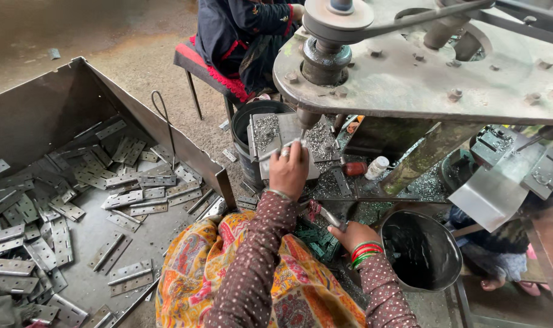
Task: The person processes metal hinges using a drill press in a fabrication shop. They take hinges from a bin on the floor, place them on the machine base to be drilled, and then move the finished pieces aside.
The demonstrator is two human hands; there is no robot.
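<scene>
Your left hand [288, 170] grips a thin, stiff metal hinge [281, 147] flat under the drill bit [302, 132], best pinched by its edges, while your right hand [351, 235] clasps the lever handle [330, 217].

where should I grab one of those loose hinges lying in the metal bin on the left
Take a hinge by its long edges, coming straight down from above. It lies flat on a bare patch of the bin floor, apart from the pile, so both edges look free to pinch.
</scene>
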